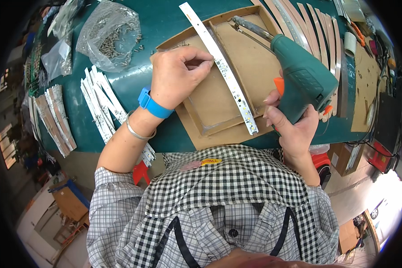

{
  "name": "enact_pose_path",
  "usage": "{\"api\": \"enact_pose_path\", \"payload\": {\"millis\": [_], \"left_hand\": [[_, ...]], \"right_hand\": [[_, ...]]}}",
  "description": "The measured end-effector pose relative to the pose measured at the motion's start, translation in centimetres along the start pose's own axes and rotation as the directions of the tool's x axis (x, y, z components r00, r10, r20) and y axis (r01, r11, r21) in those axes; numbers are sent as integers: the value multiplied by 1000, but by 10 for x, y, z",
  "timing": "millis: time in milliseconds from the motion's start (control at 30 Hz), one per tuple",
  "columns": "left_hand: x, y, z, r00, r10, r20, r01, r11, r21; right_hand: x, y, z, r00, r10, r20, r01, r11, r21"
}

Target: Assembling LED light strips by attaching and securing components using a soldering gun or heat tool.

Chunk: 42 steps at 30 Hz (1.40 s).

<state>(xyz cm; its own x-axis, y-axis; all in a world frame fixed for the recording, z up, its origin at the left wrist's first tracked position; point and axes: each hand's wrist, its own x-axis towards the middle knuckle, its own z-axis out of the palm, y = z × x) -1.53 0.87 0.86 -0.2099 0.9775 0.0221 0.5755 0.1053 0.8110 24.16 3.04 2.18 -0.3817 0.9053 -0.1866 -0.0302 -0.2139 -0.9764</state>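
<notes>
My right hand [295, 129] is wrapped round the handle of a green soldering gun [303, 71] with orange controls. Its metal tip points up and left, over the far part of a shallow cardboard tray [202, 85]. A narrow white LED strip board [225, 73] lies slantwise across that tray, small components along its face. Thumb and forefinger of my left hand [176, 69] are pinched together at the board's left edge. Whatever sits between those fingertips, if anything, is too small to make out.
An open plastic bag of small metal parts [114, 42] lies at the far left. Bundled white strips [100, 102] and brownish strips [53, 118] lie on the green table [174, 145]. More strips [319, 35] fan out at the far right, near a white roll [350, 43].
</notes>
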Motion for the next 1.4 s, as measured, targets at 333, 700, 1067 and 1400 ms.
{"api": "enact_pose_path", "payload": {"millis": [333,700,1067,1400], "left_hand": [[0,-1,0,1000,19,-1,-19,998,57],[1,-4,2,1000,-3,8,3,1000,-5],[0,-6,1,1000,-4,13,4,1000,31],[1,-3,1,1000,1,14,-2,999,54]], "right_hand": [[-2,0,-1,1000,8,22,-9,999,53],[-20,-14,-29,997,61,39,-62,998,28],[-20,-13,-37,988,107,109,-103,994,-43],[-14,-21,-29,1000,-30,-4,30,997,77]]}}
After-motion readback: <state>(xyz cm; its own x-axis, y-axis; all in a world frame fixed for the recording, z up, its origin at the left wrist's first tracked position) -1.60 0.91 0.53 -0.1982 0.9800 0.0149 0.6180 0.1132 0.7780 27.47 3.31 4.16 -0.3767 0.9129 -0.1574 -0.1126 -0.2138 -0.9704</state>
